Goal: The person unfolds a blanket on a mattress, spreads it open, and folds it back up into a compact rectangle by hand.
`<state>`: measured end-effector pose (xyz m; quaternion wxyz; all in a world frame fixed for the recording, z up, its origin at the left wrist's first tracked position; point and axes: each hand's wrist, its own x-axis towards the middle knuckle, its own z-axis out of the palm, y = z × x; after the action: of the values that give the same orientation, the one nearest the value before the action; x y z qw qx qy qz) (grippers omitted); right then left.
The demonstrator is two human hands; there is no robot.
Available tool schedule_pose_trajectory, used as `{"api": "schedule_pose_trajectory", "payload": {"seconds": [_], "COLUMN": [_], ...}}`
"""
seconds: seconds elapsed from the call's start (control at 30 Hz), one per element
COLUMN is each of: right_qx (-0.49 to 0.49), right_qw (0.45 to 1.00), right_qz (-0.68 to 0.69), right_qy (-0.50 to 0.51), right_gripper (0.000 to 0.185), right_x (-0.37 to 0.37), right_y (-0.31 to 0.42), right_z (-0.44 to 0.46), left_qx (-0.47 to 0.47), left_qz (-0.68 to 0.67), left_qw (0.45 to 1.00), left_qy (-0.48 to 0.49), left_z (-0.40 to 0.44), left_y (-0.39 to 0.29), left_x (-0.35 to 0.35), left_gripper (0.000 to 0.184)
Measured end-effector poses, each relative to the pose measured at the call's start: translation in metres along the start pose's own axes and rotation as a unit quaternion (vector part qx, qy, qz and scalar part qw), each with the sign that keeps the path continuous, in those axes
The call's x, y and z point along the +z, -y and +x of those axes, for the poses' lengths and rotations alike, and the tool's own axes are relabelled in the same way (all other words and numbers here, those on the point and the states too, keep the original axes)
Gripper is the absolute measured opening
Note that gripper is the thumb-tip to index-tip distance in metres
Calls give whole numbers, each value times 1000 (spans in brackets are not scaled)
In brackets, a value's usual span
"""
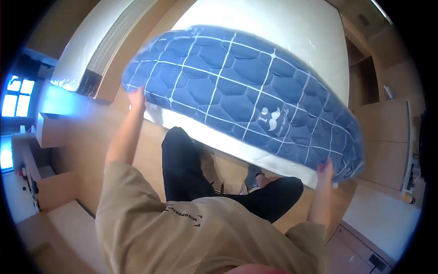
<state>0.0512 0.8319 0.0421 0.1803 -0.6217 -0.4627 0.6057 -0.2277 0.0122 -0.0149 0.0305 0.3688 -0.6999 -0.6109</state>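
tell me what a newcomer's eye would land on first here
Probably the blue quilted pad with white grid lines, stretching across the upper middle in front of a white mattress. The person's left grip and right grip hold its near edge. The bright window at the far left may catch the eye next.

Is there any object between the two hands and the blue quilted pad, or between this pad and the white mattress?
Nothing visible: the left hand and right hand grip the blue quilted pad, and no object shows between it and the white mattress, which it partly hides.
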Motion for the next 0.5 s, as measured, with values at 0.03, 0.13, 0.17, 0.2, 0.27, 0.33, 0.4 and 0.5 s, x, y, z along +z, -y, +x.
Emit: {"api": "schedule_pose_trajectory", "payload": {"seconds": [0.03,0.13,0.17,0.2,0.27,0.33,0.4,0.5], "right_qx": [3,59,114,161,196,175,150,37], "right_qw": [1000,992,983,967,971,968,959,978], "right_qz": [25,111,141,174,126,145,176,156], "right_qy": [-18,-4,41,92,49,103,164,135], "right_gripper": [34,38,40,42,38,32,26,26], "right_x": [2,-19,-37,-28,3,19,28,22], "right_y": [-20,-63,-80,-76,-73,-69,-66,-32], "right_z": [-14,-25,-3,-21,-56,-54,-32,-23], "left_qx": [-42,-168,-198,-213,-234,-211,-226,-182], "left_qz": [-94,-95,-108,-139,-207,-223,-262,-238], "left_qw": [993,980,973,967,948,949,935,953], "left_qy": [-58,-57,-43,-6,65,79,78,40], "left_z": [-2,-23,-24,-14,5,1,17,19], "left_y": [38,59,53,55,57,50,55,57], "left_x": [-3,-16,-13,-9,-2,13,23,15], "left_gripper": [38,50,51,49,43,34,23,25]}}
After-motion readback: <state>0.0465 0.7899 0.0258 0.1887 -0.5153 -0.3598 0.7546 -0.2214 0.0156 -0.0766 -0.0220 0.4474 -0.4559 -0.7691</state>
